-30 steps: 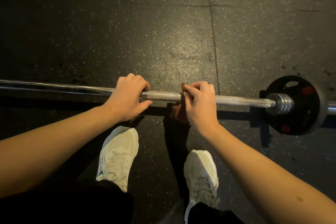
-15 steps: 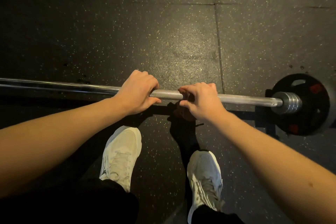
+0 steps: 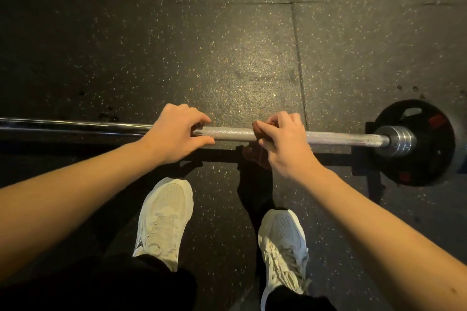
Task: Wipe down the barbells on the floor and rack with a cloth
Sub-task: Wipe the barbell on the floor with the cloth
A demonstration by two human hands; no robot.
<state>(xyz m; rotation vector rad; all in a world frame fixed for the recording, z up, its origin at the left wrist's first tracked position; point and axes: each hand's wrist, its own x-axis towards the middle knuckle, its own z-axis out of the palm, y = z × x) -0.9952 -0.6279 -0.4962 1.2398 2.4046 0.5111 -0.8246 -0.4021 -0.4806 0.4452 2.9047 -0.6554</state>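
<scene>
As the barbell (image 3: 227,134) lies crosswise on the floor (image 3: 227,58), the left hand (image 3: 174,131) grips its shaft. The right hand (image 3: 285,141), nearer the weight plate (image 3: 434,159), clamps a cloth (image 3: 256,131) around it.

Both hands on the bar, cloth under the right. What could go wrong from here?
1. The cloth is a small wad under the right hand; sliding along the knurled barbell may scrape bare skin and leave parts unwiped.
2. The barbell seems to rest on a round plate; a push could roll it toward the shoes close beside it, though the left hand steadies it.
</scene>
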